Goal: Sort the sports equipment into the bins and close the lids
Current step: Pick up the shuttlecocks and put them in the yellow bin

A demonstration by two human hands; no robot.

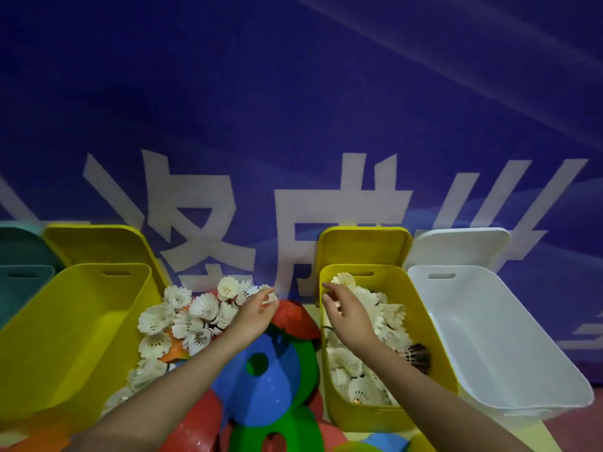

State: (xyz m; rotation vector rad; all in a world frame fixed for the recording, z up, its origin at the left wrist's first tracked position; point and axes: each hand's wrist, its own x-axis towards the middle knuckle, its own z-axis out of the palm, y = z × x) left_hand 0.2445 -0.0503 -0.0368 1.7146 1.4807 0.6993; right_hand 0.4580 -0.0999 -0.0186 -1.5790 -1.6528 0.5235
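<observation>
Near the bottom centre I see cones (261, 380) crowding the shuttlecocks (192, 318). My left hand (257, 308) pinches one at mid-frame; my right hand (346, 308) hovers, fingers apart, over the bin (329, 370). A loose pinch could drop it among the cones.

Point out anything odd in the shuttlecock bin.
One dark shuttlecock lies at the right edge of the yellow bin, among white shuttlecocks; it stands out by colour. Nothing looks spilled or damaged.
</observation>
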